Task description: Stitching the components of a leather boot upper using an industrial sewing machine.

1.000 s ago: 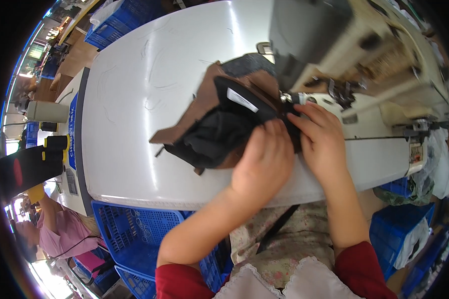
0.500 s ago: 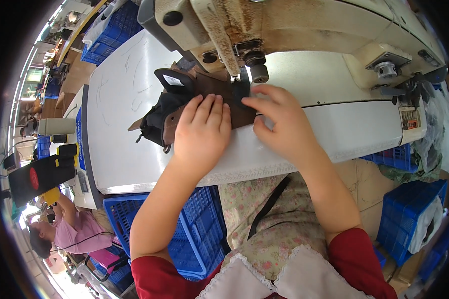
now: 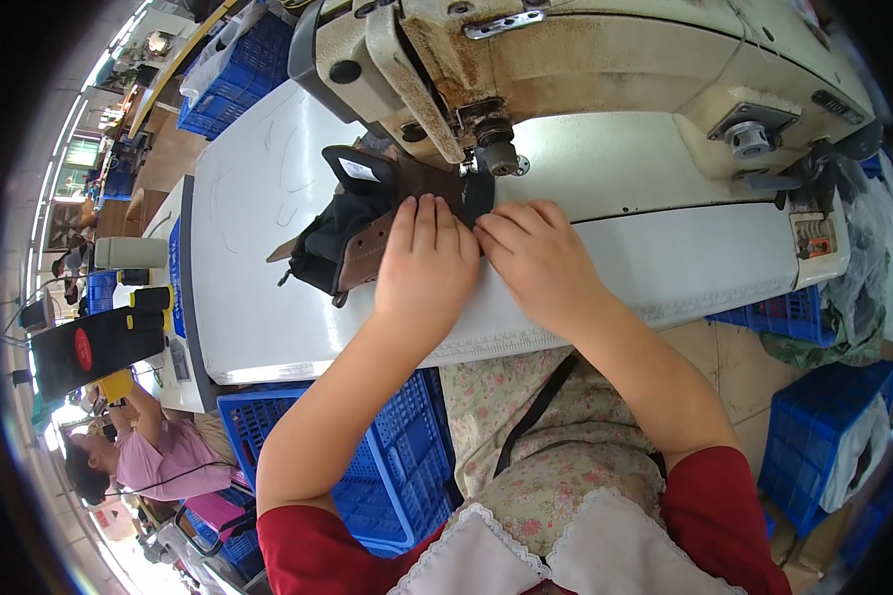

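Beneath the needle area of a sewing machine [image 3: 486, 149] lies a brown and black shoe upper [image 3: 367, 250], with punched holes along one brown edge and a white label on a black padded flap. My left hand [image 3: 429, 266] rests on its brown part, fingers stretched out flat and side by side. To the right, my right hand [image 3: 541, 260] has its fingers drawn together at the piece's near right edge, beside a dark strip under the machine head. Its thumb is mostly hidden. The stitching point is partly covered by the machine head.
The white machine table [image 3: 258, 297] has a ruler scale along its front edge. Blue crates stand below it, one at left [image 3: 392, 466] and another at right [image 3: 826, 431]. Plastic bags [image 3: 853, 258] hang at far right. A person [image 3: 159, 451] in pink works at far left.
My right hand has closed from spread fingers and moved slightly left and down to the piece's edge. The left hand stays flat on the piece. The whole view has shifted a little.
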The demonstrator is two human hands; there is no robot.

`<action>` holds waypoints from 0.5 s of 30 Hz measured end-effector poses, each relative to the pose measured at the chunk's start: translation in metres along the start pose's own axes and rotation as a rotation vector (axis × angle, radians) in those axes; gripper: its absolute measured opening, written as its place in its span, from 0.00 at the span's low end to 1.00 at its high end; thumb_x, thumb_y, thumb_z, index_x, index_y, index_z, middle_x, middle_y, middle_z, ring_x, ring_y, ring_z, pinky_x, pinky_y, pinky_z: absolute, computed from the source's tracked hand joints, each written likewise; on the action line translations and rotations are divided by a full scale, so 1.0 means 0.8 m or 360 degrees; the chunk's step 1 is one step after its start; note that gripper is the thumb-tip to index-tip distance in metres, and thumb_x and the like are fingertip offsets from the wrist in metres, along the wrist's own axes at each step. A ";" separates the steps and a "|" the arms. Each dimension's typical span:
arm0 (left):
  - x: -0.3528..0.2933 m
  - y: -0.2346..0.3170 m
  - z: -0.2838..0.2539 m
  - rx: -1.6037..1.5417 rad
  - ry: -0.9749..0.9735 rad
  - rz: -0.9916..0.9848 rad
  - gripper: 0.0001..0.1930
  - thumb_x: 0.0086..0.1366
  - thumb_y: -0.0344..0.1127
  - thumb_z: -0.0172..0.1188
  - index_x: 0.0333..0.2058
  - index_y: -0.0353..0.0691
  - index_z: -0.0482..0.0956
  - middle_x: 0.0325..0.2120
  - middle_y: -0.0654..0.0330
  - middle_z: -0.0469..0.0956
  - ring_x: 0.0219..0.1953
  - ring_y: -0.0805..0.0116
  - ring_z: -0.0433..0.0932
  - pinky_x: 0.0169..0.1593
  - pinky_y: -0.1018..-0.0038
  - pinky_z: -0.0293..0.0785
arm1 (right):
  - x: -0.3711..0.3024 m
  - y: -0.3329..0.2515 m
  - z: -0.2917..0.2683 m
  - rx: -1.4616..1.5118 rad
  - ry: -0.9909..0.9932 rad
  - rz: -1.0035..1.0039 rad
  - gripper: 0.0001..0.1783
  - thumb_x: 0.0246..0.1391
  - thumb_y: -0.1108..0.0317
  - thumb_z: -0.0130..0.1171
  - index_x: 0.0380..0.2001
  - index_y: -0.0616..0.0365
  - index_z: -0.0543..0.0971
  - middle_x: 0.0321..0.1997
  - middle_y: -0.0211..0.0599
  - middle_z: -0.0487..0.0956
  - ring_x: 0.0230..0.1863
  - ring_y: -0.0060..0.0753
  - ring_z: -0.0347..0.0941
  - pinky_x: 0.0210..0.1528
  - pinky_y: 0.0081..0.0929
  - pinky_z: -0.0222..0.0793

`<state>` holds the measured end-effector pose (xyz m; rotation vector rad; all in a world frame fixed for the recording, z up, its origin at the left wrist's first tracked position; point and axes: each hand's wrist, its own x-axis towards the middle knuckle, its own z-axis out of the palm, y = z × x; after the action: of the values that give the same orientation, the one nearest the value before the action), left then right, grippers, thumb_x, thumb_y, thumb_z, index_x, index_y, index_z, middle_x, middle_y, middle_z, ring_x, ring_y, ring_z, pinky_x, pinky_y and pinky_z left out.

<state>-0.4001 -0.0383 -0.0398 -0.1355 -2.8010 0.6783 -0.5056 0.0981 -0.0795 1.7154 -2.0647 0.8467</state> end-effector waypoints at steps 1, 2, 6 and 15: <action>-0.002 0.004 0.006 0.0083 0.0006 -0.0039 0.17 0.51 0.34 0.56 0.39 0.30 0.79 0.44 0.45 0.81 0.51 0.52 0.78 0.60 0.58 0.69 | 0.001 0.000 -0.001 0.0020 -0.0030 -0.0004 0.10 0.47 0.71 0.57 0.33 0.62 0.81 0.43 0.33 0.78 0.50 0.35 0.71 0.55 0.34 0.65; -0.006 0.004 0.013 0.0112 0.0028 -0.0009 0.18 0.51 0.34 0.56 0.40 0.28 0.78 0.43 0.43 0.81 0.49 0.51 0.80 0.59 0.58 0.70 | 0.002 -0.001 -0.001 0.0041 -0.0061 -0.0007 0.10 0.47 0.71 0.57 0.33 0.62 0.81 0.42 0.33 0.79 0.50 0.35 0.71 0.55 0.34 0.65; -0.012 -0.002 0.016 0.0108 0.0060 0.0089 0.18 0.51 0.35 0.56 0.39 0.28 0.78 0.43 0.43 0.81 0.50 0.51 0.80 0.59 0.59 0.71 | -0.001 0.002 -0.002 0.0050 -0.0069 0.0046 0.11 0.47 0.70 0.58 0.35 0.62 0.81 0.43 0.34 0.79 0.52 0.36 0.71 0.56 0.36 0.65; -0.017 -0.006 0.022 -0.0021 0.0175 0.0112 0.16 0.53 0.33 0.55 0.38 0.28 0.80 0.42 0.44 0.81 0.50 0.54 0.80 0.59 0.62 0.72 | 0.015 0.006 0.010 0.0111 -0.0067 0.0278 0.16 0.54 0.62 0.59 0.41 0.62 0.82 0.47 0.40 0.80 0.55 0.42 0.73 0.60 0.40 0.65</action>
<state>-0.3916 -0.0527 -0.0558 -0.2665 -2.7064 0.6478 -0.5121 0.0844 -0.0802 1.6182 -2.2639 0.9526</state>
